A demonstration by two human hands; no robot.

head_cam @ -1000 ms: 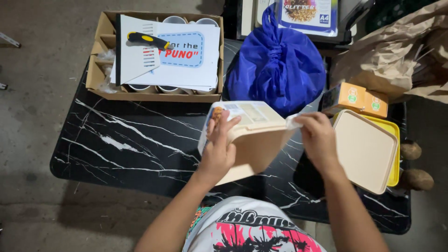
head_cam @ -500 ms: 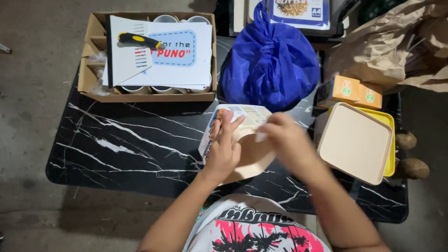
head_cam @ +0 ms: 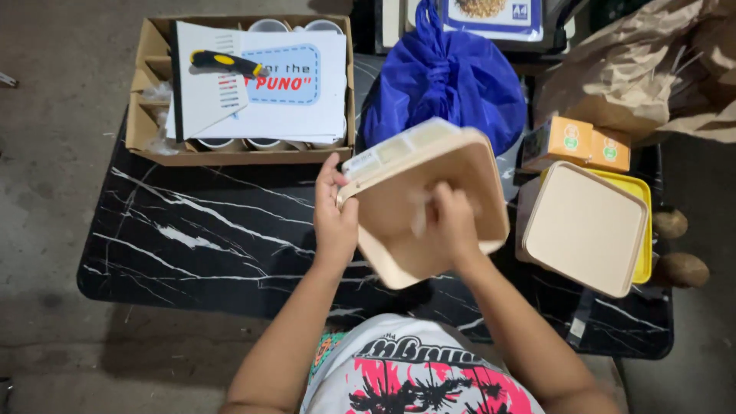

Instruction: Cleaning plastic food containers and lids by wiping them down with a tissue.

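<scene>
Beige plastic container (head_cam: 429, 207) is tilted up over the black marble-look table's (head_cam: 215, 245) near edge. Our left hand (head_cam: 335, 222) clamps its left rim while our right hand (head_cam: 452, 222), fingers closed on a pale scrap, presses its base. We judge this a wiping step; next we need steady grip.

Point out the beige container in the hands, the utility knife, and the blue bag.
beige container (head_cam: 399, 230): head view, flat underside.
utility knife (head_cam: 225, 63): head view, mid handle.
blue bag (head_cam: 448, 84): head view, bulging front.

right hand (head_cam: 452, 222) motion-blurred, cups (head_cam: 295, 26) mostly hidden under paper sheets (head_cam: 261, 84)
</scene>
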